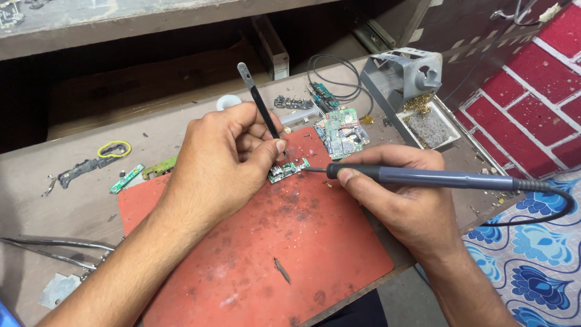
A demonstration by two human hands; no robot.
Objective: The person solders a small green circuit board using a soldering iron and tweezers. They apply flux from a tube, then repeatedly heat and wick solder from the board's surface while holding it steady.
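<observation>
Gripping black tweezers (pixel 259 103), the left hand (pixel 224 160) pins a small green circuit board (pixel 288 170) on the red mat (pixel 254 254), while the right hand (pixel 399 200) clasps a soldering iron (pixel 423 177), tip at the board's edge. A tweezer slip could shift the board and smear solder; the cable (pixel 544 212) may tug the iron.

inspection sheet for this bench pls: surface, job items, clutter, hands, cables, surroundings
Surface: stained red work mat on a worn wooden bench.
Job's things: small green circuit board on the mat; soldering iron tip at the board's edge; black tweezers.
Clutter: larger circuit boards, green board strip, metal tweezers, solder crumbs.
Grippers: left hand grips the black tweezers; right hand grips the soldering iron.
Cables: iron's black cord; looped black wire.
Surroundings: grey iron stand, red brick-pattern wall, blue floral cloth.
</observation>
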